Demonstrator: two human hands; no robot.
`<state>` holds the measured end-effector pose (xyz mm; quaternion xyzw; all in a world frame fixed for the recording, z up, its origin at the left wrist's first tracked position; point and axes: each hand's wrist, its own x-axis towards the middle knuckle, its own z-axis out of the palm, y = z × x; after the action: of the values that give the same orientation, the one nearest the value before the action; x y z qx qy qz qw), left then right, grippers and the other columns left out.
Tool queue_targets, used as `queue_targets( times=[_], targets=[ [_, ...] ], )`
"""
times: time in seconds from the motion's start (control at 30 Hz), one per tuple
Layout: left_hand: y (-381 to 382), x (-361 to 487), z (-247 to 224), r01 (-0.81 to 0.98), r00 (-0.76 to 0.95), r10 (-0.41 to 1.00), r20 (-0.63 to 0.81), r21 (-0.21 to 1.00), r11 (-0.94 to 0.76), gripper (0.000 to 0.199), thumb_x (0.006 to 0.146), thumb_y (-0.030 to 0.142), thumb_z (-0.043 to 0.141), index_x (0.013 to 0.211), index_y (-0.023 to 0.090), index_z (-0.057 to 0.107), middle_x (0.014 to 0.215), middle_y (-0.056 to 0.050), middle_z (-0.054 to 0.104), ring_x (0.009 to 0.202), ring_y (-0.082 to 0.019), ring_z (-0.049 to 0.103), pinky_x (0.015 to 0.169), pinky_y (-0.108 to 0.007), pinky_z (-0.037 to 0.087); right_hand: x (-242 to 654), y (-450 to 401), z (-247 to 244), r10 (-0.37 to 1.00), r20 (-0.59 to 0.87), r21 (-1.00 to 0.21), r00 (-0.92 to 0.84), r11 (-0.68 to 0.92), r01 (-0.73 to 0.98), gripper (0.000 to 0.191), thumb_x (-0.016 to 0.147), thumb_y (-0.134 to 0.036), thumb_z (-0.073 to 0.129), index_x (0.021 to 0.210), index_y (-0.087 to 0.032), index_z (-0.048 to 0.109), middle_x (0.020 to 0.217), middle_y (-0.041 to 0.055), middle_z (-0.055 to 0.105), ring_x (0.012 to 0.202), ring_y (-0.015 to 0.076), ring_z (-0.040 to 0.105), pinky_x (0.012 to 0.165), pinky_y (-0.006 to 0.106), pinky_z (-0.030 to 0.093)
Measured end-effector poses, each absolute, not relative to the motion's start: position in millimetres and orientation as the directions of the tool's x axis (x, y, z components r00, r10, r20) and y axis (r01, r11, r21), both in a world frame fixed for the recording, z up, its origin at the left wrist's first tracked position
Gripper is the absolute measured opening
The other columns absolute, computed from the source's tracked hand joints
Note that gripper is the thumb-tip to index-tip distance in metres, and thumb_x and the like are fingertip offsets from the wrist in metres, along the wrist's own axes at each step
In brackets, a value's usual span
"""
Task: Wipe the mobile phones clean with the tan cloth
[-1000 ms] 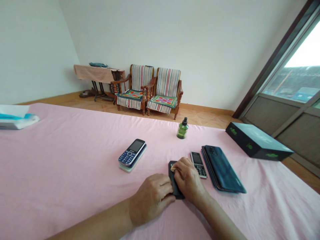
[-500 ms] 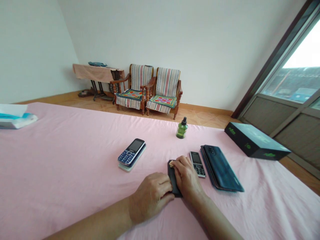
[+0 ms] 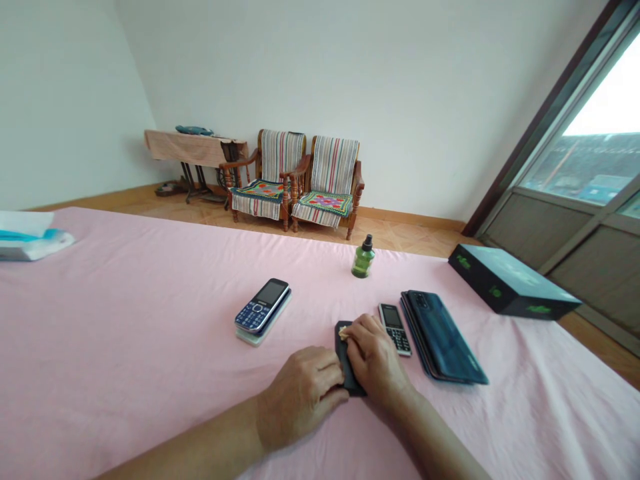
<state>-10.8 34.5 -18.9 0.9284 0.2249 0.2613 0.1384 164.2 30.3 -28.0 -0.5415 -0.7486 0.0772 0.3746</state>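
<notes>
A flat black phone-like slab (image 3: pixel 350 373) lies on the pink sheet (image 3: pixel 165 320), partly covered by my hands. The fingers of my left hand (image 3: pixel 305 393) are curled against its near left edge, gripping it. My right hand (image 3: pixel 377 360) rests over its right side, fingers bent and pinching a small yellowish wad (image 3: pixel 343 332), perhaps cloth or tissue, against its upper end. Just right of that hand is a small silver-and-black keypad phone (image 3: pixel 395 329). To the left, a blue keypad phone (image 3: pixel 263 305) sits on top of a pale phone (image 3: pixel 257 339).
Further right lies a dark blue smartphone (image 3: pixel 445 337) stacked on another dark item. Behind stands a green spray bottle (image 3: pixel 363 259), and a black box (image 3: pixel 510 280) is at the right. A tissue pack (image 3: pixel 35 247) lies far left. Two wooden chairs (image 3: pixel 327 170) stand by the wall.
Hardly anything differs. Both hands keep their hold at the black slab, and the whole view has shifted very slightly.
</notes>
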Motion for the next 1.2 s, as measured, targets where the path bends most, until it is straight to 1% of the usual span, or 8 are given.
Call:
queue_targets(
  times=[0.07,0.13,0.23,0.37,0.53,0.67,1.03,1.2],
  targets=[
    [35,-11,-19,0.348,0.764,0.493,0.417,0.377,-0.858,0.008,0.086,0.017,0.069,0.082,0.017,0.062,0.081,0.000,0.063,0.075,-0.016,0.058,0.069,-0.027,0.044,166,28,-28,0.872,0.476,-0.543,-0.116,0.395,0.740,0.022,0.084,-0.003,0.048,0.080,-0.019,0.062,0.080,0.0041,0.056,0.080,0.0196,0.054,0.073,0.033,0.046],
    [35,-11,-18,0.353,0.765,0.494,0.414,0.372,-0.858,0.009,0.085,0.017,0.069,0.081,0.017,0.061,0.080,0.000,0.063,0.075,-0.016,0.058,0.069,-0.027,0.044,168,27,-30,0.862,0.499,-0.540,-0.085,0.387,0.748,0.024,0.086,-0.003,0.045,0.087,-0.019,0.063,0.083,0.0046,0.056,0.081,0.0194,0.055,0.073,0.032,0.046],
    [34,-11,-18,0.363,0.763,0.499,0.411,0.368,-0.856,0.011,0.085,0.017,0.070,0.079,0.016,0.061,0.082,-0.001,0.064,0.076,-0.016,0.059,0.070,-0.027,0.044,171,28,-35,0.838,0.544,-0.493,-0.048,0.365,0.789,0.027,0.089,-0.003,0.042,0.098,-0.019,0.063,0.088,0.0060,0.057,0.084,0.0202,0.055,0.076,0.033,0.047],
    [34,-11,-19,0.368,0.760,0.511,0.403,0.382,-0.848,0.010,0.084,0.016,0.071,0.080,0.015,0.061,0.084,-0.001,0.066,0.079,-0.017,0.061,0.072,-0.027,0.045,173,34,-41,0.833,0.552,-0.463,-0.047,0.353,0.813,0.026,0.089,-0.004,0.043,0.096,-0.017,0.064,0.087,0.0070,0.057,0.083,0.0211,0.054,0.077,0.035,0.047],
    [33,-10,-18,0.365,0.761,0.510,0.401,0.386,-0.847,0.010,0.083,0.014,0.071,0.081,0.016,0.061,0.082,-0.001,0.064,0.076,-0.017,0.060,0.069,-0.027,0.044,168,35,-35,0.848,0.520,-0.437,-0.105,0.370,0.820,0.031,0.088,-0.002,0.043,0.098,-0.018,0.067,0.090,0.0085,0.058,0.084,0.0218,0.052,0.075,0.034,0.048],
    [34,-10,-17,0.343,0.760,0.502,0.413,0.400,-0.850,0.010,0.083,0.014,0.071,0.083,0.016,0.061,0.083,-0.001,0.065,0.077,-0.017,0.060,0.070,-0.027,0.045,162,29,-22,0.880,0.431,-0.388,-0.200,0.381,0.839,0.033,0.085,0.000,0.046,0.105,-0.017,0.067,0.098,0.0105,0.059,0.090,0.0235,0.051,0.081,0.037,0.047],
    [35,-11,-20,0.335,0.765,0.498,0.409,0.407,-0.850,0.011,0.082,0.013,0.072,0.083,0.015,0.061,0.083,-0.001,0.065,0.078,-0.018,0.060,0.071,-0.027,0.045,168,31,-25,0.867,0.454,-0.418,-0.203,0.409,0.811,0.037,0.084,0.002,0.043,0.103,-0.018,0.068,0.096,0.0098,0.061,0.090,0.0238,0.051,0.082,0.038,0.047],
    [34,-12,-19,0.337,0.764,0.497,0.412,0.402,-0.851,0.011,0.082,0.014,0.073,0.083,0.015,0.061,0.083,-0.001,0.064,0.078,-0.017,0.059,0.070,-0.027,0.045,168,30,-27,0.862,0.471,-0.484,-0.188,0.431,0.762,0.028,0.087,-0.003,0.047,0.100,-0.019,0.066,0.094,0.0074,0.061,0.089,0.0225,0.053,0.083,0.038,0.046]
  ],
)
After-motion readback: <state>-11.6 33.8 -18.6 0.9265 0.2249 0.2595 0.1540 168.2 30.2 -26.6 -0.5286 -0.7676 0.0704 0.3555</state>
